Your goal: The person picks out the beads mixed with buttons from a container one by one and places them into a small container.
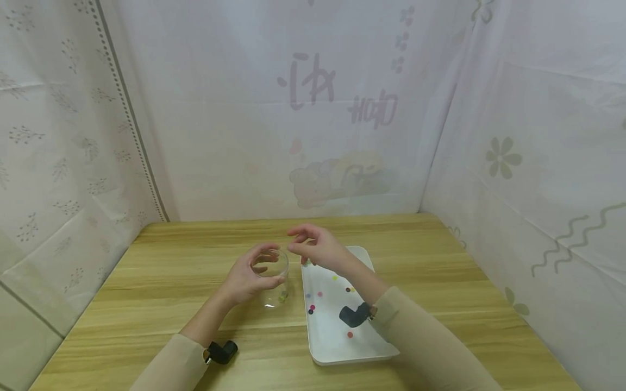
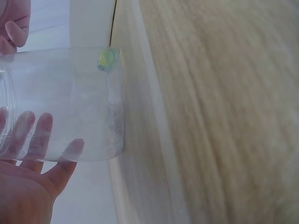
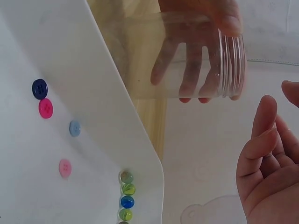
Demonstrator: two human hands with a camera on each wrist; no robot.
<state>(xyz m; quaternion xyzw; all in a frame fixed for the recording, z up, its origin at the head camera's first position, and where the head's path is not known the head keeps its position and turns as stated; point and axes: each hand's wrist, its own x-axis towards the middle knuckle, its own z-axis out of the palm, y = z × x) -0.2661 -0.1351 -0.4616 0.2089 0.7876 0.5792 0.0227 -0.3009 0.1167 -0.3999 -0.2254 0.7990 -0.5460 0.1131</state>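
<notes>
My left hand (image 1: pixel 249 277) holds a clear jar (image 1: pixel 271 288) round its upper part, thumb on one side and fingers on the other. The jar stands upright and open-topped, its threaded mouth showing in the right wrist view. Low inside it sit glass marbles (image 2: pixel 107 58), yellow-green and bluish. My right hand (image 1: pixel 318 247) hovers beside the jar's mouth, over the far left corner of the white tray (image 1: pixel 323 347). Its fingers (image 3: pixel 265 114) are loosely bent, the thumb apart from them, with nothing seen between. Several marbles (image 3: pixel 127 201) line the tray's far edge.
Buttons lie scattered in the tray, among them a dark blue button (image 3: pixel 40 88), a bright pink button (image 3: pixel 46 108), a light blue button (image 3: pixel 74 128) and a red button (image 1: pixel 350 335). The wooden table (image 1: pixel 161 288) is enclosed by patterned curtains (image 1: pixel 235 136) at the back and sides.
</notes>
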